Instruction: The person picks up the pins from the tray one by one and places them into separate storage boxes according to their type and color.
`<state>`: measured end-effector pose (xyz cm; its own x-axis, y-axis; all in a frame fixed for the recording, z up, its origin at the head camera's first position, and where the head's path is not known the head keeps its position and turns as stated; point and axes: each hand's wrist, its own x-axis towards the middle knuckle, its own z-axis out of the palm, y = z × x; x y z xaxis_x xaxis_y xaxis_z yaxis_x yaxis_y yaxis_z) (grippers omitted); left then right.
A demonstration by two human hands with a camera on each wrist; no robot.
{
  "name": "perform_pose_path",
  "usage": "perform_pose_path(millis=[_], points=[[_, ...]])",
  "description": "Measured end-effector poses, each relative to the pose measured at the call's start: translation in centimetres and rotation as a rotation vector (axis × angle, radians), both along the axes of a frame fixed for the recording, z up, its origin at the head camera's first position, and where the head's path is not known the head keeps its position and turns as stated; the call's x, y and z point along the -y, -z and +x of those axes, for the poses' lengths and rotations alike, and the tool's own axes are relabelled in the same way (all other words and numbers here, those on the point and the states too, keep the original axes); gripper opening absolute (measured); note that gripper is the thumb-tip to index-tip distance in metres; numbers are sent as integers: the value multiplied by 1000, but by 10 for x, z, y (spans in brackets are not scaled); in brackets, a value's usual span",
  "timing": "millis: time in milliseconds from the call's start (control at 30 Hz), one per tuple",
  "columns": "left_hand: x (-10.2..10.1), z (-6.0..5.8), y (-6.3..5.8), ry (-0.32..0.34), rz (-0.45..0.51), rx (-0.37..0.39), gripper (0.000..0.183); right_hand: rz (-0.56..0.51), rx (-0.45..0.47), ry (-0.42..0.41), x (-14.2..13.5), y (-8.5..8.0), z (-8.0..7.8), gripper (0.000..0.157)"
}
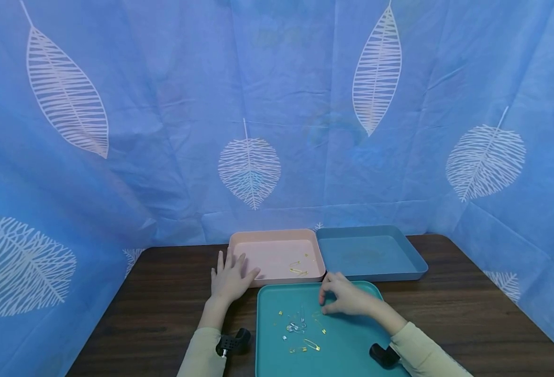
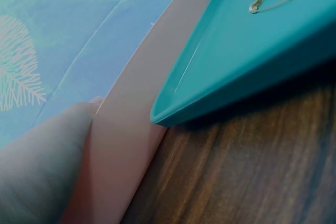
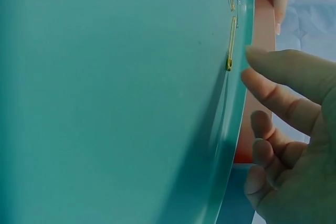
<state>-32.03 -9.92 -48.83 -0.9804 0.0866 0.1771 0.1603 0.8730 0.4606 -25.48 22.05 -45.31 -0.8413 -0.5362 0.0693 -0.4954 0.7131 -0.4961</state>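
Note:
My left hand (image 1: 230, 285) rests at the left front corner of the pink tray (image 1: 264, 262), fingers spread; its thumb lies at the rim in the left wrist view. Over the back of the green tray (image 1: 352, 340) is my right hand (image 1: 350, 301), with nothing between its fingers. Thumb and forefinger stand apart in the right wrist view, close to a gold safety pin (image 3: 230, 51). Several silver safety pins (image 1: 297, 328) cluster at the green tray's middle. Nearer the front lies another gold safety pin (image 1: 312, 344). The pink tray holds a few gold safety pins (image 1: 298, 271).
A blue tray (image 1: 366, 254) stands against the pink one, at the back right. All three trays sit on a dark wooden table (image 1: 164, 314). A blue curtain with white leaf prints (image 1: 296, 104) hangs behind and at both sides.

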Motion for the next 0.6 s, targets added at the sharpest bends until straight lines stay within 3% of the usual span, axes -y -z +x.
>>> perform_pose_path(millis=[600], points=[[-1, 2, -1, -7, 2, -6, 78, 52, 35, -45, 2, 1, 4, 17]])
